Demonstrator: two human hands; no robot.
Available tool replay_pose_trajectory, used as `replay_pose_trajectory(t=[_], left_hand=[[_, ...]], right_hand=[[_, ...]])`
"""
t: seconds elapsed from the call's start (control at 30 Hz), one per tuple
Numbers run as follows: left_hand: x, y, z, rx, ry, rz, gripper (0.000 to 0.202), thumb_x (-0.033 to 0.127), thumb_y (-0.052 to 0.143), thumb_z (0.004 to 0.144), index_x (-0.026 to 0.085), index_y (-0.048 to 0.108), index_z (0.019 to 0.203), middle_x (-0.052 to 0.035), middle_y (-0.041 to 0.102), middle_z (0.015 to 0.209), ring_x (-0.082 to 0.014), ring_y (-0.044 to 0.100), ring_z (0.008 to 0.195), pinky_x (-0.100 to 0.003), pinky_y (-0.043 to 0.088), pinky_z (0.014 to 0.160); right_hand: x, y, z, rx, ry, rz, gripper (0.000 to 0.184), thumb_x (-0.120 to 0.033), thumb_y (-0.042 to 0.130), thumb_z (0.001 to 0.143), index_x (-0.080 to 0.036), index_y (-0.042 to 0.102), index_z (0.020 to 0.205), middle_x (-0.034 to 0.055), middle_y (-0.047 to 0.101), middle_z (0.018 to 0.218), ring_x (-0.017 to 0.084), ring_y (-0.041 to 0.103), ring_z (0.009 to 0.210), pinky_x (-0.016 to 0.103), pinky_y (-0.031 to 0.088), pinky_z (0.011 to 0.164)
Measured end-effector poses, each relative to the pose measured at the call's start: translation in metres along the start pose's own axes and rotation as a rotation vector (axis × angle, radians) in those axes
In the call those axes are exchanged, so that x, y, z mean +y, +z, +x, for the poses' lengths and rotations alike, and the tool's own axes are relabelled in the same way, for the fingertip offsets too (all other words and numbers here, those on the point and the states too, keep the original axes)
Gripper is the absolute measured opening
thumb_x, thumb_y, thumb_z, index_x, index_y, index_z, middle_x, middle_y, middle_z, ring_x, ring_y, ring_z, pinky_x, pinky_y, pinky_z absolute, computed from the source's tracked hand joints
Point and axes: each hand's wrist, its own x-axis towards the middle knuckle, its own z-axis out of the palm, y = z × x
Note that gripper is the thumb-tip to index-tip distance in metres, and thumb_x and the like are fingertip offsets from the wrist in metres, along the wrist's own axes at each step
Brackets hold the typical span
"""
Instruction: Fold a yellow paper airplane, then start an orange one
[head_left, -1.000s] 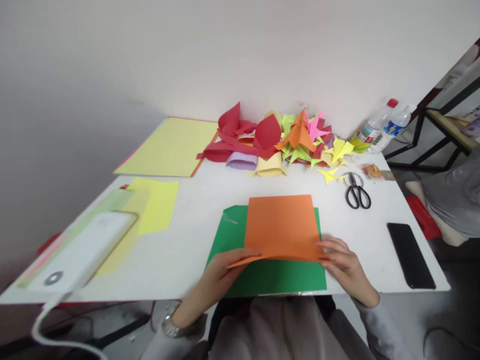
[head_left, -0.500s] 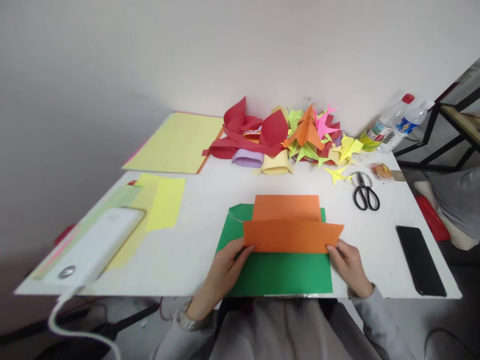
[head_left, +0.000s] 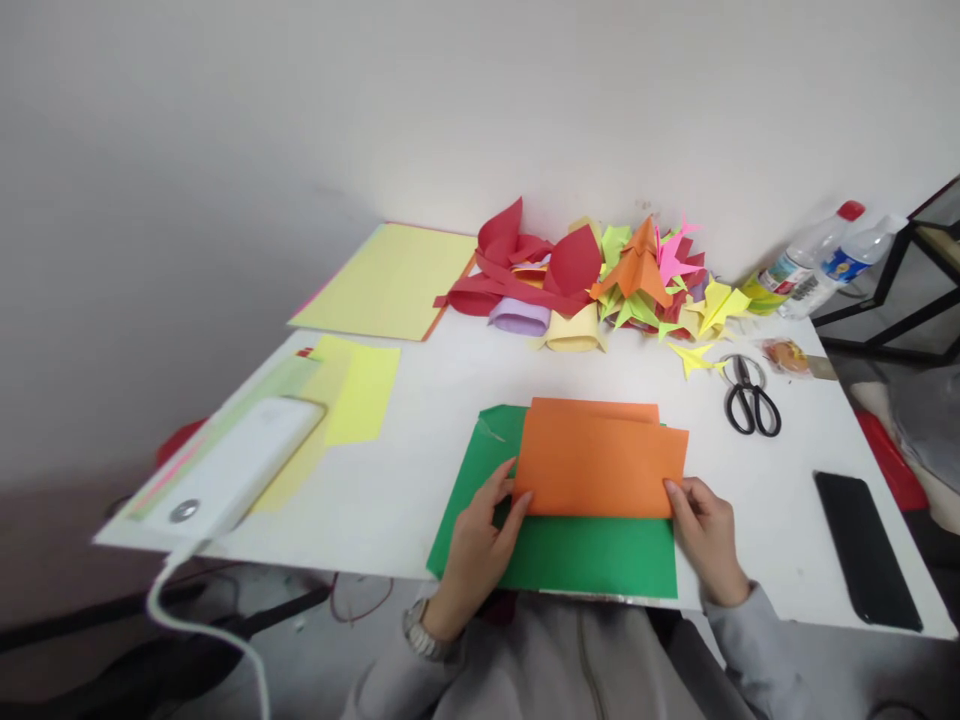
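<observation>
A white, slab-shaped device with rounded corners point(head_left: 247, 455) is lying along the left edge of the desk point(head_left: 405, 500), its white cable point(head_left: 180, 623) hanging over the near left corner. Bright yellow paper point(head_left: 367, 390) is spreading beside the device, and a large pale-yellow rectangular sheet point(head_left: 390, 280) is covering the far left corner. Near the middle of the near edge, the left hand point(head_left: 480, 535) is holding the lower left corner of a layered orange paper rectangle point(head_left: 604, 465) — thumb lying on top, the other fingers curling at its left edge, a small gap showing between them. Along the far edge, curved red paper shapes point(head_left: 574, 265) are sitting behind a lilac paper loop point(head_left: 523, 317) and a cream paper loop point(head_left: 574, 332). The orange paper rectangle is resting over a green rectangular sheet point(head_left: 592, 560) at the near edge; a second orange layer is peeking out along its top. A pointed orange paper plane point(head_left: 639, 270) is standing among the folded paper pieces at the far edge. The right hand point(head_left: 705, 535) is pinching the lower right corner of the orange paper rectangle, fingers closing on it, thumb on top. Black-handled metal scissors point(head_left: 742, 378) are lying towards the right edge — two clear plastic bottles point(head_left: 802, 262) are standing at the far right corner, and a black rectangular phone point(head_left: 866, 548) is lying near the near right corner.
</observation>
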Motion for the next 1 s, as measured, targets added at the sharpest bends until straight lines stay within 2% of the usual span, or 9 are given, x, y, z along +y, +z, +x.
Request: replay_pose_trajectory(t=[0.27,0.43,0.57,0.63,0.73,0.83,0.9,1.0], left_hand=[[0.0,0.0,-0.005,0.049,0.104,0.061,0.047,0.05,0.053,0.091,0.017,0.06,0.123,-0.0122,0.072,0.113,-0.0239,0.071,0.096,-0.038,0.057,0.086],[-0.001,-0.004,-0.005,0.005,0.202,0.101,0.038,0.045,0.052,0.093,0.017,0.066,0.114,-0.0114,0.073,0.106,-0.0232,0.07,0.096,-0.035,0.057,0.085],[0.008,-0.008,0.004,-0.043,0.215,0.121,0.033,0.041,0.051,0.094,0.018,0.068,0.11,-0.0084,0.073,0.094,-0.0192,0.069,0.081,-0.031,0.057,0.076],[0.013,-0.008,0.007,-0.039,0.214,0.139,0.033,0.041,0.05,0.094,0.017,0.069,0.108,-0.0072,0.07,0.089,-0.018,0.067,0.076,-0.03,0.057,0.073],[0.015,-0.007,0.009,-0.022,0.233,0.172,0.034,0.04,0.048,0.096,0.017,0.069,0.108,-0.0064,0.067,0.086,-0.017,0.065,0.073,-0.029,0.056,0.07],[0.013,-0.003,0.008,0.025,0.269,0.236,0.034,0.04,0.045,0.097,0.018,0.067,0.11,-0.0059,0.064,0.087,-0.0163,0.063,0.072,-0.028,0.055,0.069],[0.012,-0.001,0.006,0.067,0.287,0.322,0.034,0.04,0.043,0.098,0.019,0.067,0.111,-0.007,0.062,0.091,-0.0171,0.063,0.075,-0.029,0.054,0.069],[0.015,0.0,0.005,0.127,0.347,0.483,0.034,0.036,0.043,0.098,0.016,0.067,0.111,-0.0134,0.061,0.103,-0.0207,0.064,0.081,-0.035,0.055,0.073]], right_hand=[[-0.001,0.002,0.003,-0.005,-0.034,-0.065,0.039,-0.048,0.052,0.092,-0.02,0.059,0.065,-0.003,0.054,0.053,0.012,0.048,0.048,0.023,0.038,0.048],[0.002,0.003,0.001,0.009,-0.054,-0.085,0.039,-0.048,0.052,0.092,-0.019,0.062,0.067,-0.0021,0.057,0.052,0.012,0.049,0.046,0.023,0.039,0.048],[0.003,0.004,0.002,0.024,-0.025,-0.071,0.036,-0.048,0.054,0.091,-0.019,0.067,0.074,-0.0002,0.064,0.056,0.012,0.052,0.046,0.024,0.042,0.049],[0.002,0.005,0.004,0.038,-0.002,-0.065,0.035,-0.049,0.055,0.09,-0.018,0.067,0.077,-0.0017,0.061,0.052,0.012,0.051,0.044,0.024,0.041,0.048],[-0.003,0.008,0.008,0.071,0.045,-0.076,0.035,-0.052,0.059,0.087,-0.018,0.067,0.088,-0.0069,0.051,0.044,0.012,0.047,0.04,0.024,0.038,0.044],[-0.008,0.011,0.011,0.095,0.064,-0.094,0.041,-0.054,0.06,0.086,-0.018,0.067,0.103,-0.0091,0.047,0.043,0.012,0.045,0.039,0.024,0.036,0.043],[-0.009,0.012,0.012,0.093,0.046,-0.111,0.041,-0.054,0.059,0.086,-0.018,0.07,0.102,-0.0074,0.05,0.044,0.012,0.046,0.04,0.024,0.038,0.044],[-0.008,0.012,0.013,0.068,0.02,-0.134,0.039,-0.054,0.057,0.088,-0.019,0.075,0.089,-0.0031,0.059,0.049,0.013,0.051,0.043,0.025,0.041,0.047]])
